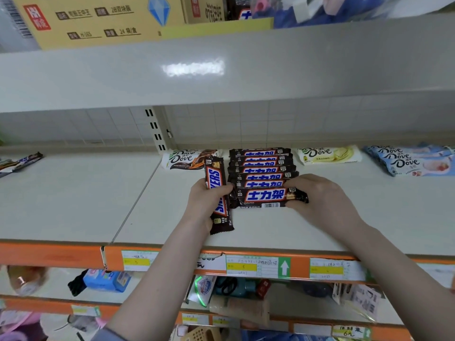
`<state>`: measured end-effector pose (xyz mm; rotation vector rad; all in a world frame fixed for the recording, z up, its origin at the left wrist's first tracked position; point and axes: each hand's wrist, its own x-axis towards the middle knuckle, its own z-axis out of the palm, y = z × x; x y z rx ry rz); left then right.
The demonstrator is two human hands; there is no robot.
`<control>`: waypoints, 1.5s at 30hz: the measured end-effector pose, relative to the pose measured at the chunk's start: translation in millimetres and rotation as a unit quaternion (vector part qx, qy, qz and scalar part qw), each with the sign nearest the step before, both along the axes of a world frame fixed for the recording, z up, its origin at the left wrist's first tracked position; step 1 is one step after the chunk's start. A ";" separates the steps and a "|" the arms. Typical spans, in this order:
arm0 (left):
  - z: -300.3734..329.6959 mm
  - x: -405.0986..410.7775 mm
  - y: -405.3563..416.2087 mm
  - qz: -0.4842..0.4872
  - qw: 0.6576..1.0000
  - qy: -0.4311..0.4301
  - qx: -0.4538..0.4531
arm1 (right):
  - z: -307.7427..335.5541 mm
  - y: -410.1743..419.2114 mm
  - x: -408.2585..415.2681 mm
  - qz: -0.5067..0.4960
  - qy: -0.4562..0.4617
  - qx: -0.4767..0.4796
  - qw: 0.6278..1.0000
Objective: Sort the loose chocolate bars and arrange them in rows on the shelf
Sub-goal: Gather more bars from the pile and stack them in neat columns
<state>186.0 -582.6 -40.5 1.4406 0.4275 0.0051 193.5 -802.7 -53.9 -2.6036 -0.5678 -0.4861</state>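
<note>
On the pale shelf (246,230) a row of several brown Snickers bars (261,166) lies overlapping, running from the back toward me. My right hand (322,198) pinches the right end of the front Snickers bar (268,196), which lies flat across the row's near end. My left hand (204,203) grips another Snickers bar (218,193) held lengthwise, just left of the row. A white and brown Dove bar (184,159) lies at the back left, a pale yellow Dove bar (327,155) at the back right, and light blue Dove bars (413,161) lie farther right.
An orange shelf edge with price labels (258,265) runs along the front. A deep upper shelf (221,70) overhangs the work area, carrying cardboard boxes (98,18). A few loose bars (19,162) lie at the far left. Lower shelves hold assorted goods (105,280).
</note>
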 end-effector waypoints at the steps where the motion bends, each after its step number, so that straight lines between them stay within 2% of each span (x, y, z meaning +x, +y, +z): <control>1: 0.5 -0.8 -0.8 0.000 1.000 -0.003 -0.001 | -0.1 -0.4 -0.7 -0.003 -0.011 -0.011 1.000; 5: 4.2 -4.3 -3.8 0.007 1.000 -0.020 -0.003 | 0.7 -2.7 -1.2 -0.018 -0.036 -0.065 0.997; 8: 9.4 -7.0 -2.1 0.012 0.999 -0.035 -0.024 | 2.3 -3.5 -1.9 -0.026 -0.044 -0.067 0.996; 10: 13.6 -9.2 1.7 -0.022 0.998 -0.046 -0.028 | 7.5 -3.2 -3.2 -0.015 -0.039 -0.024 0.999; 15: 24.9 -11.6 8.9 -0.205 0.978 -0.013 0.022 | 30.0 2.0 -4.4 0.013 0.009 0.111 0.994; 19: 28.9 -11.6 6.1 -0.324 0.944 -0.013 0.055 | 43.5 11.2 -5.1 0.031 0.088 0.220 0.971; 22: 29.7 -10.9 2.1 -0.374 0.924 -0.028 0.072 | 47.4 16.3 -5.7 0.056 0.157 0.270 0.948; 27: 30.6 -12.2 -2.2 -0.409 0.909 -0.033 0.076 | 45.2 17.6 -4.9 0.067 0.208 0.331 0.918; 32: 35.8 -11.6 2.7 -0.424 0.903 0.055 0.039 | 45.0 6.8 -5.6 0.084 0.229 0.368 0.897; 37: 31.4 -9.2 10.2 -0.388 0.917 0.096 0.017 | 42.2 1.3 -8.1 0.106 0.248 0.405 0.874; 39: 31.8 -8.5 10.2 -0.384 0.919 0.087 0.005 | 42.3 1.5 -10.3 0.123 0.259 0.429 0.857; 41: 31.4 -8.3 9.4 -0.385 0.921 0.053 0.033 | 44.0 2.5 -12.3 0.136 0.269 0.440 0.846; 45: 31.4 -6.4 9.3 -0.375 0.923 -0.002 0.088 | 47.0 1.2 -14.3 0.118 0.263 0.378 0.880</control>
